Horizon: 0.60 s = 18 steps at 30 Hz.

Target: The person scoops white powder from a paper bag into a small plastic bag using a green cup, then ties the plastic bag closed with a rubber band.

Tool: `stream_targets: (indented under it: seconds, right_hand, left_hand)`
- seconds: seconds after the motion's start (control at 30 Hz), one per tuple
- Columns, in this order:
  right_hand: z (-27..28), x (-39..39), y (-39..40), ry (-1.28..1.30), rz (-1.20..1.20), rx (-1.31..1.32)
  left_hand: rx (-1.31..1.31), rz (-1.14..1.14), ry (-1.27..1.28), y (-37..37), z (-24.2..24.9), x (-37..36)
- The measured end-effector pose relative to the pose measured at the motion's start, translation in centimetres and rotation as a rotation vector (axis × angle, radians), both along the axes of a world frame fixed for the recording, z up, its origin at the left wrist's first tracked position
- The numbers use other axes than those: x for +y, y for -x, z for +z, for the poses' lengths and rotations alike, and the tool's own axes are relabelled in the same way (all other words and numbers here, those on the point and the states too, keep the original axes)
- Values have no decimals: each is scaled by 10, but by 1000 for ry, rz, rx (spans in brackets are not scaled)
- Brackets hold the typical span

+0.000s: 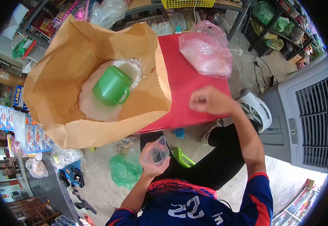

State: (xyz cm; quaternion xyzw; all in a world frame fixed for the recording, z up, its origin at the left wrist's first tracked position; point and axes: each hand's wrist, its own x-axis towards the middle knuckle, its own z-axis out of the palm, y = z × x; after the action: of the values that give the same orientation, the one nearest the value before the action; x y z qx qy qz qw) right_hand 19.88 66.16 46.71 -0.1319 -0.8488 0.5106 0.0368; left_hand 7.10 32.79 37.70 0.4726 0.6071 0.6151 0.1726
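My left hand [154,165] is wrapped round a small clear plastic bag [159,151], whose mouth gapes upward in front of my body. Over the red tabletop [194,101], my right hand [211,101] is raised with its fingers curled in. Motion blurs it, and I cannot make out anything in its grip. A large brown paper sack [58,83] stands wide open on the left. Inside lies white powdery material [88,100], with a green plastic mug [111,84] tilted on top of it.
A pink plastic bag [207,51] with pale contents sits at the table's far right. A grey air cooler [280,120] stands to the right. On the floor are a green plastic bag [124,171] and a blue cup [179,132]. Boxes [36,137] are stacked at left.
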Motion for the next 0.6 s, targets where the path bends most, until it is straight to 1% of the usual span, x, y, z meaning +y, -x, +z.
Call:
stream_targets:
  seconds: [0.07,0.17,0.27,0.33,0.4,0.43,0.53,0.57,0.6]
  right_hand:
    - [0,27,17,-84,-99,122]
    - [12,38,53,-239,-301,190]
    - [11,18,80,-201,-130,170]
    - [13,3,98,-231,135,17]
    - [25,4,111,-264,56,-56]
    - [29,6,117,-285,14,-89]
    - [4,-16,141,-106,-368,463]
    - [-12,-29,154,-23,-250,666]
    - [-9,-45,153,25,-294,714]
  left_hand:
    - [4,2,4,2,-3,-2]
    - [37,4,24,4,5,0]
    - [45,39,49,4,3,-9]
    - [-11,82,69,4,-6,-11]
    - [-123,123,110,0,-11,-15]
    - [-112,117,114,0,-12,-15]
    - [-95,131,95,5,-12,-8]
    - [-111,150,80,3,-11,-6]
    - [-128,166,63,3,-11,-4]
